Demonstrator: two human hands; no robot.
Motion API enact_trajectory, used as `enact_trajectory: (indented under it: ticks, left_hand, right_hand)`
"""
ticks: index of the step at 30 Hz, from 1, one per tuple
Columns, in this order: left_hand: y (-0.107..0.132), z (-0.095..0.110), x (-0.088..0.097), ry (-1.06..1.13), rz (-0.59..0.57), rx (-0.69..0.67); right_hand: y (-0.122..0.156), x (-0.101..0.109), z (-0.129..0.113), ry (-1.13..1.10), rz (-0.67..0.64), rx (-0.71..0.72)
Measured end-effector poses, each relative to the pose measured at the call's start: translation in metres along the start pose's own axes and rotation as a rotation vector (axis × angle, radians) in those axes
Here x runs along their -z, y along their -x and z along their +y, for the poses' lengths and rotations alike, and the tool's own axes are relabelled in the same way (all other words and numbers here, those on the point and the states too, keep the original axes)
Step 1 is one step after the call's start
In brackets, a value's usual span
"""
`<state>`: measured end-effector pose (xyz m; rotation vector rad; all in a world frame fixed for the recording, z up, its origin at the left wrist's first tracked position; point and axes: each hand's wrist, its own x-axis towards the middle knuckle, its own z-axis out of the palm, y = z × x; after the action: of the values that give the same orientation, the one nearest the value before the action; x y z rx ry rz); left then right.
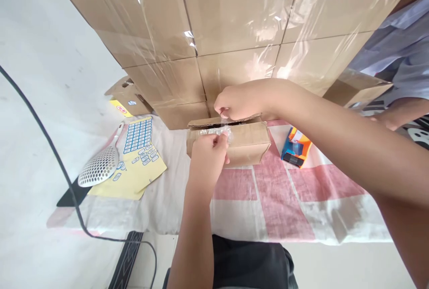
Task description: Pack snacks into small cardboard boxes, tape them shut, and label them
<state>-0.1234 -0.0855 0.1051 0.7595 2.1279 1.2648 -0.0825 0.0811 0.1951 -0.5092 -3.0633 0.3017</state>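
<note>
Right arm foremost; hand pinching tape at carton.

Brown cardboard box, pink-and-white cloth

The box is plain light brown, its tape strip clear and shiny; the cloth is patterned in blocks; stacked cartons are tan under glossy clear wrap; the tape dispenser is orange, blue and black; the skimmer is white, dotted with round holes; yellow sheets bear blue-and-white labels
</note>
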Motion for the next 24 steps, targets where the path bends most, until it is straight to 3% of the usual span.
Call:
enact_trajectory:
  ticks: [3, 6, 11, 18, 24]
  left_hand:
    - [0.000, 0.006, 0.000, -0.066, 0.000, 0.008]
    - [-0.003, 0.005, 0.003, -0.085, -0.036, 0.031]
    - [-0.012, -0.003, 0.013, -0.100, -0.129, -0.013]
    - [-0.013, -0.003, 0.017, -0.077, -0.220, -0.032]
    - [-0.017, -0.005, 0.015, -0.043, -0.295, 0.009]
  right_hand:
    - [-0.006, -0.004, 0.007, 0.043, -0.202, 0.092]
    - [-0.009, -0.010, 0.011, -0.011, -0.203, 0.111]
    - [-0.010, -0.022, 0.013, -0.088, -0.218, 0.011]
    - [-0.014, -0.026, 0.016, 0.042, -0.292, 0.084]
    - [-0.019, -0.029, 0.020, -0.036, -0.351, 0.113]
